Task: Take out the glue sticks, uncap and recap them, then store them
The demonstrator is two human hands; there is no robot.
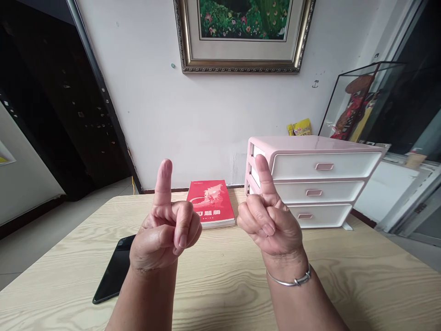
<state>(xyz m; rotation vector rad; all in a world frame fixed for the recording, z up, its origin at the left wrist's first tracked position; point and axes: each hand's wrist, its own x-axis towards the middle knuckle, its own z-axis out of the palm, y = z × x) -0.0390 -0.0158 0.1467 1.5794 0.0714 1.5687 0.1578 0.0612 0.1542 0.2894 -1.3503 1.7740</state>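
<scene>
My left hand (165, 227) is raised above the table with its index finger pointing straight up and the other fingers folded into the palm. Beside it, to the right, my right hand (272, 218) makes the same shape, its index finger tilted slightly left. Neither holds anything, and the two are apart. A bracelet (292, 281) circles my right wrist. Between and behind the hands lies a red book (213, 195) with white lettering, partly hidden by my left hand. A black phone or tablet (112, 273) lies flat, partly covered by my left forearm and hand.
A pink and white drawer unit (320, 184) stands at the table's back right, with a yellow packet (302, 127) behind its top. The wooden table (220, 285) meets a white wall bearing a framed picture (241, 66). A glass case (358, 105) stands farther right.
</scene>
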